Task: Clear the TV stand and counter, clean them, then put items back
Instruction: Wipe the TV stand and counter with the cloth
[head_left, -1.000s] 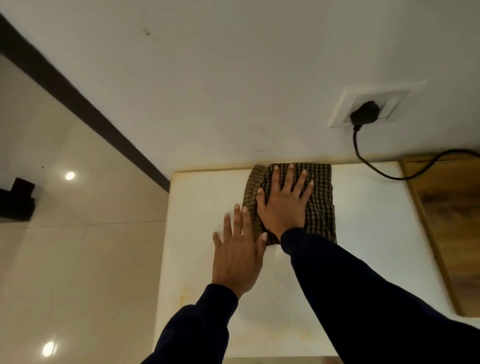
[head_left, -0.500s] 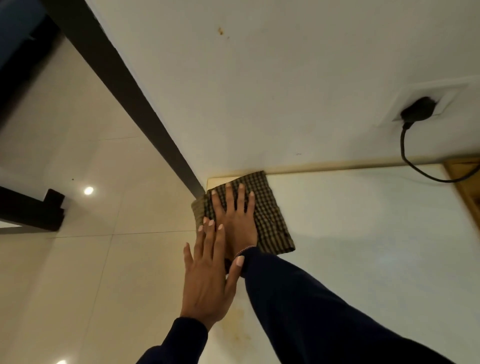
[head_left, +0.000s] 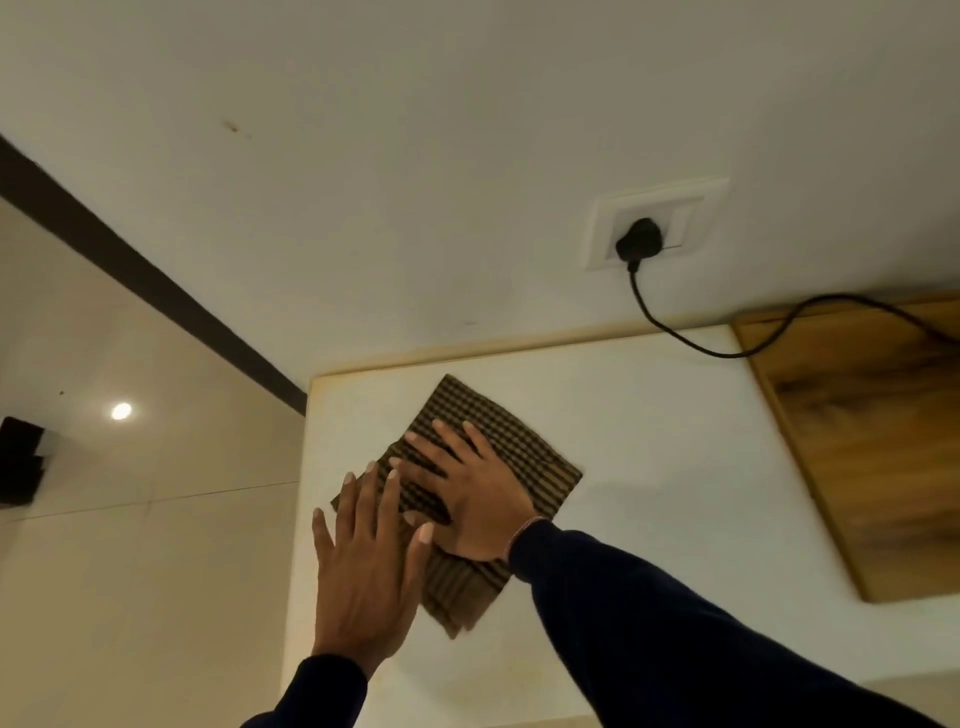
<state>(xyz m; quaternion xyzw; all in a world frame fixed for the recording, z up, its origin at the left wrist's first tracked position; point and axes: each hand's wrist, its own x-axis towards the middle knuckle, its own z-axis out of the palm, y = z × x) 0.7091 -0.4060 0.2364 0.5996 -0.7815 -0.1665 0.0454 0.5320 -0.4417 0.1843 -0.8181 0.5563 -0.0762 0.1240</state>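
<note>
Cloth (head_left: 498, 447) slid rightward off counter (head_left: 675, 467) corner, both hands flat, fingers spread, right hand (head_left: 467, 493) pressing it

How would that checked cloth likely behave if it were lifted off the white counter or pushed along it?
The checked cloth is probably floppy: its folded layers lie flat and show creases. It looks light, so it would likely drape when lifted. Under the flat right hand it should slide easily on the smooth white counter, perhaps bunching at its edges.
</note>
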